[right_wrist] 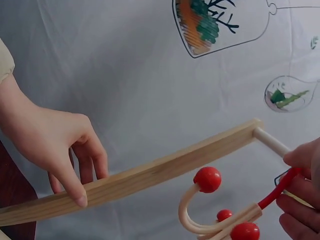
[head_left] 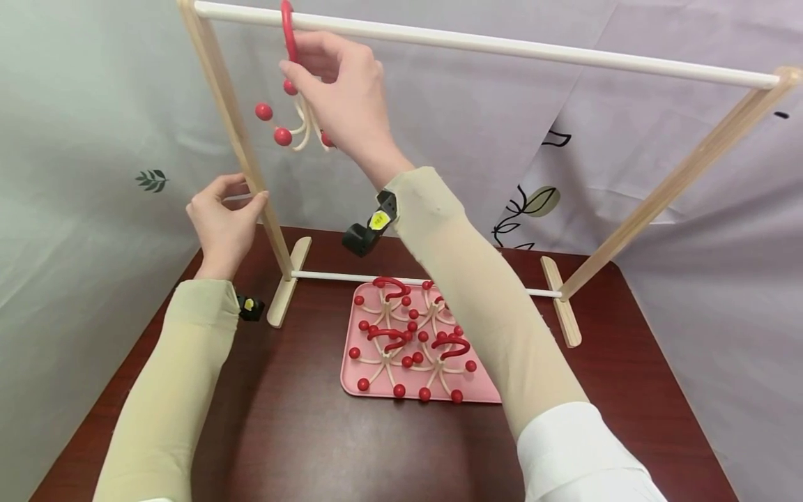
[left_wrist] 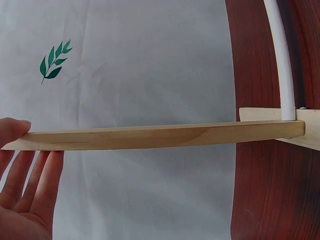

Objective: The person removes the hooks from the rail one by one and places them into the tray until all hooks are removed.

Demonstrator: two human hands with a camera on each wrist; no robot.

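My right hand pinches the red hook of a small multi-armed hook hanger, up at the left part of the rack's white top rod. The hook loops over the rod, and pale curved arms tipped with red balls hang below. Lower down, my left hand grips the left wooden post of the rack, thumb on one side and fingers on the other. In the left wrist view this post runs down to its foot and the white lower rod.
Several similar hangers with red hooks lie on a pink tray, partly covered by my right sleeve. The rack's right post and its foot stand on the dark red table. Printed curtains hang behind.
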